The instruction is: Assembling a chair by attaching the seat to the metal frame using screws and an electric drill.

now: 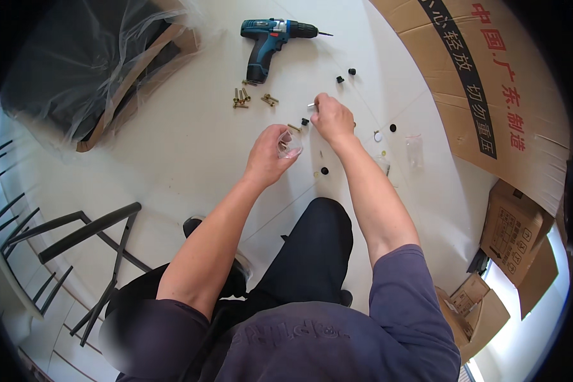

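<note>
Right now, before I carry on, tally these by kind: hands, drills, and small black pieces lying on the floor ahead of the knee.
Hands: 2 (left hand, right hand)
Drill: 1
Small black pieces: 5
Total: 8

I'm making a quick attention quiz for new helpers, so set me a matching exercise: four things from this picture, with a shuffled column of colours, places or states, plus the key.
Column one:
1. Cordless drill
2. Left hand
3. Right hand
4. Tubular frame

Column two:
A. Pinches a small silvery piece
B. Picture's lower left
C. Holds clear plastic packaging
D. Teal and black

Pairs: 1-D, 2-C, 3-A, 4-B
</note>
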Demonstrator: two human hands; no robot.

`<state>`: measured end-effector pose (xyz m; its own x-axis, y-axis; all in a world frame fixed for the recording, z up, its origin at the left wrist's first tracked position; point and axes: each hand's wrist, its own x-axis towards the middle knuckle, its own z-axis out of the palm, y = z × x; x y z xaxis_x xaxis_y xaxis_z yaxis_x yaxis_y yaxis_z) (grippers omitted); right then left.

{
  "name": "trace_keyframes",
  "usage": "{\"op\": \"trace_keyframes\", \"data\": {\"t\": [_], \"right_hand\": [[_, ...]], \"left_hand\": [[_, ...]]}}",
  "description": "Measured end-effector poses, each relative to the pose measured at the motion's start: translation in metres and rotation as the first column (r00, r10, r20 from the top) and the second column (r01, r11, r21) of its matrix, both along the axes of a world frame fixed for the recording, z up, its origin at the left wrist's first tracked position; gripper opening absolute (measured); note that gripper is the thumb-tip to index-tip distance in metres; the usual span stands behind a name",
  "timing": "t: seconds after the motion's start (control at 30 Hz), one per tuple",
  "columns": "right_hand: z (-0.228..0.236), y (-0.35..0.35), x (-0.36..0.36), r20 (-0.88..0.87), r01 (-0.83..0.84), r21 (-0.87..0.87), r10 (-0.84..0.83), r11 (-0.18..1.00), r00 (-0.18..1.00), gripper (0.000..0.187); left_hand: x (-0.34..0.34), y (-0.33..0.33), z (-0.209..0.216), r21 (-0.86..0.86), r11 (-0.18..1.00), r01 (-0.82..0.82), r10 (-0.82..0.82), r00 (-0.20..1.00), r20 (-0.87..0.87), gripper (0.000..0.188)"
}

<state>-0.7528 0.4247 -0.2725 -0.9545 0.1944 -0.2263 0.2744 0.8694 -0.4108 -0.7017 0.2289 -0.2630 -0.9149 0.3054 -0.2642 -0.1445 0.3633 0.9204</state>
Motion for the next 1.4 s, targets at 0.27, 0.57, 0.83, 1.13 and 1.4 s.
{"op": "trace_keyframes", "data": {"t": [0.27,0.57,0.83,1.13,1.4], "right_hand": [[0.076,-0.034,0.048,-0.041,0.212,-0.712,-0.34,0.67,0.939,0.026],[0.045,0.03,0.093,-0.084,0.288,-0.201,-0.309,0.936,0.947,0.023],[0.008,0.047,0.102,0.092,0.114,0.004,-0.114,0.993,0.989,0.024],[0.086,-0.033,0.098,0.029,0.249,-0.841,-0.419,0.48,0.908,0.014],[0.042,0.075,0.094,-0.061,0.47,-0.33,-0.515,0.819,0.855,0.031]], "left_hand": [[0.003,0.008,-0.006,0.002,1.0,-0.003,0.003,0.999,-0.04,0.042],[-0.003,0.006,-0.005,0.022,1.0,-0.001,0.002,0.997,-0.078,0.042],[0.002,0.006,-0.001,-0.021,1.0,0.021,-0.022,0.997,-0.07,0.042],[0.004,0.013,-0.007,-0.015,0.997,0.074,-0.076,0.98,-0.186,0.045],[0.0,0.012,-0.002,-0.02,0.997,0.081,-0.083,0.983,-0.163,0.042]]}}
